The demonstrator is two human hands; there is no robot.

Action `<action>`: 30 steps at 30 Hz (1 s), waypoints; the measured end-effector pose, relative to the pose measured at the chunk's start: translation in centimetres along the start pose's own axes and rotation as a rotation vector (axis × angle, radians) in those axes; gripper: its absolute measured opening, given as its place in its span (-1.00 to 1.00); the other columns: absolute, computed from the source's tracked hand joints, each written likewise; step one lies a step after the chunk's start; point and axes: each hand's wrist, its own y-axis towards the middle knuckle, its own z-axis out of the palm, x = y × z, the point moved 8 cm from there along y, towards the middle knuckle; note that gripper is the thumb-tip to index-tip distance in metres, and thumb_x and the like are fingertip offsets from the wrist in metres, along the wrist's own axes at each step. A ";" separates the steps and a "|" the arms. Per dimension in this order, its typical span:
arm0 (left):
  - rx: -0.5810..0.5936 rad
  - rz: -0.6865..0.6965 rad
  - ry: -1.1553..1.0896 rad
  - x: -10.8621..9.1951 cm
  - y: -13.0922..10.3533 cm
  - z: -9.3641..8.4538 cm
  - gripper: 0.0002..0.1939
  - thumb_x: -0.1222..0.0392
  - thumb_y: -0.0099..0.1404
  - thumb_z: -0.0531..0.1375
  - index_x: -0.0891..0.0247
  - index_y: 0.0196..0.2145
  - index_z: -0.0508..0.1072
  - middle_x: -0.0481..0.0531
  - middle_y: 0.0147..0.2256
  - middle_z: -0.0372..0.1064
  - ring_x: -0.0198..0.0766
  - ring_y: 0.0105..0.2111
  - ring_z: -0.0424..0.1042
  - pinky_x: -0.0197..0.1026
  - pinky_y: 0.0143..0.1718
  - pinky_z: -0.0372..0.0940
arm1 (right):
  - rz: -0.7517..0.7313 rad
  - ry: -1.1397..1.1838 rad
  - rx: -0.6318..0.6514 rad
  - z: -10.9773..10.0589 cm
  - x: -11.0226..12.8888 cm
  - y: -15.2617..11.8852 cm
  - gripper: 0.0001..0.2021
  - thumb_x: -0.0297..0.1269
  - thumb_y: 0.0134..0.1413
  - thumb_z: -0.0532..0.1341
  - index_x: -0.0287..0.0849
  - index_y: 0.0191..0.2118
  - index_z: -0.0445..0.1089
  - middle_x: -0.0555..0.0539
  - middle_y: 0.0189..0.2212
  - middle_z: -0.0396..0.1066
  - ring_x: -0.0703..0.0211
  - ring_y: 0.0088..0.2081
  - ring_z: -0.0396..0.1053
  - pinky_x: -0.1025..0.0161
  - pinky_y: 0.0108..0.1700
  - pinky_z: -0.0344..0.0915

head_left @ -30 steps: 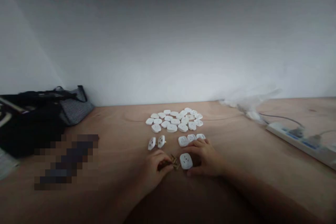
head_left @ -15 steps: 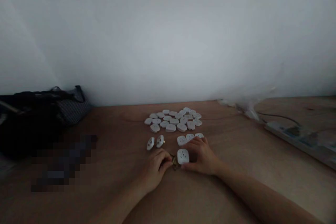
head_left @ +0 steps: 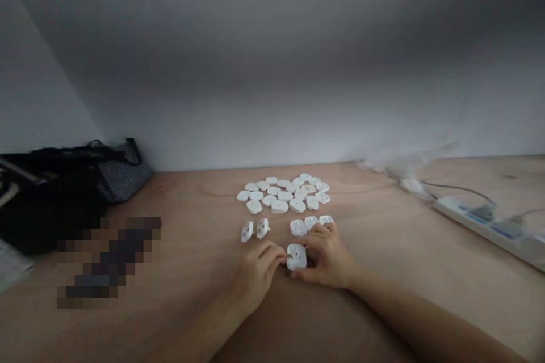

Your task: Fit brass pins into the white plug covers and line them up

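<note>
A white square socket plate (head_left: pixel 296 257) with dark slots stands on edge, its slotted face towards me. My right hand (head_left: pixel 330 258) grips it from the right, thumb at the lower edge and fingers behind the top. My left hand (head_left: pixel 264 266) is closed in a pinch, fingertips at the plate's left edge. Whatever lies in that pinch is too small to make out. Just behind my right fingers is a row of three similar plates (head_left: pixel 298 228). Two more plates (head_left: pixel 262 228) stand on edge behind my left hand, brass-coloured metal showing at the right one.
Farther back on the wooden table (head_left: pixel 191 249) lies a cluster of several white plates (head_left: pixel 280 206). A black bag (head_left: pixel 51 193) and a blurred-out dark object (head_left: pixel 114 261) are on the left. At right are a power strip (head_left: pixel 481 227) with plugs and a clear plastic bag (head_left: pixel 409 178).
My left fingertips have moved from brass-coloured pieces beside the plate up to its left edge. Those pieces are now mostly out of sight. My right hand keeps its grip. The picture is brighter.
</note>
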 end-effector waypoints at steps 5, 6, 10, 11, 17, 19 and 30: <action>-0.006 0.023 0.021 -0.3 -0.1 0.1 -0.81 0.31 0.33 0.01 0.25 -0.33 0.42 0.00 -0.39 0.37 -0.31 -0.39 0.40 -0.32 -0.35 0.29 | 0.010 -0.024 -0.032 -0.2 0.0 0.1 -0.56 0.07 -0.32 0.34 -0.02 -0.25 0.44 0.01 -0.43 0.45 0.07 -0.28 0.30 0.11 -0.15 -0.02; -0.012 0.026 0.025 -0.4 -0.1 0.0 -0.81 0.31 0.33 0.01 0.25 -0.33 0.42 0.00 -0.39 0.37 -0.31 -0.39 0.40 -0.32 -0.35 0.29 | 0.019 -0.031 -0.033 -0.2 0.0 0.1 -0.57 0.08 -0.30 0.33 -0.03 -0.26 0.45 0.01 -0.44 0.45 0.07 -0.28 0.30 0.11 -0.15 -0.02; -0.031 0.030 0.031 -0.6 0.0 -0.2 -0.80 0.29 0.34 0.00 0.25 -0.34 0.41 0.01 -0.39 0.36 -0.31 -0.39 0.40 -0.32 -0.34 0.29 | 0.031 -0.049 -0.024 -0.3 0.2 0.2 -0.58 0.07 -0.28 0.33 -0.02 -0.24 0.45 0.01 -0.44 0.45 0.07 -0.27 0.30 0.12 -0.16 -0.02; -0.026 0.030 0.029 -0.6 -0.1 -0.2 -0.80 0.29 0.34 0.00 0.25 -0.34 0.41 0.01 -0.39 0.36 -0.31 -0.39 0.40 -0.32 -0.34 0.29 | 0.026 -0.048 -0.027 -0.3 0.2 0.2 -0.58 0.05 -0.29 0.33 -0.01 -0.24 0.44 0.02 -0.44 0.46 0.07 -0.27 0.30 0.12 -0.16 -0.03; -0.016 -0.003 -0.019 -0.2 0.0 0.2 -0.83 0.29 0.31 0.02 0.23 -0.31 0.42 0.00 -0.38 0.39 -0.30 -0.39 0.41 -0.31 -0.35 0.30 | -0.020 -0.040 -0.066 -0.3 0.5 0.1 -0.58 0.04 -0.31 0.35 -0.01 -0.25 0.45 0.03 -0.44 0.47 0.09 -0.29 0.30 0.12 -0.16 -0.04; -0.039 -0.061 -0.043 0.1 0.2 0.0 -0.89 0.26 0.28 0.08 0.23 -0.31 0.41 -0.01 -0.39 0.40 -0.28 -0.39 0.41 -0.29 -0.33 0.30 | -0.034 -0.032 -0.087 -0.4 0.5 0.0 -0.58 0.06 -0.30 0.34 0.00 -0.24 0.45 0.02 -0.42 0.47 0.08 -0.29 0.29 0.12 -0.16 -0.04; 0.094 -0.451 -0.343 2.5 0.0 0.6 -0.75 0.09 0.28 0.07 0.29 -0.28 0.46 0.04 -0.39 0.49 -0.22 -0.37 0.46 -0.28 -0.33 0.33 | -0.117 -0.001 -0.125 -0.5 0.8 -0.2 -0.42 0.20 -0.26 0.28 -0.01 -0.10 0.41 -0.06 -0.36 0.47 0.02 -0.21 0.30 0.07 -0.08 -0.05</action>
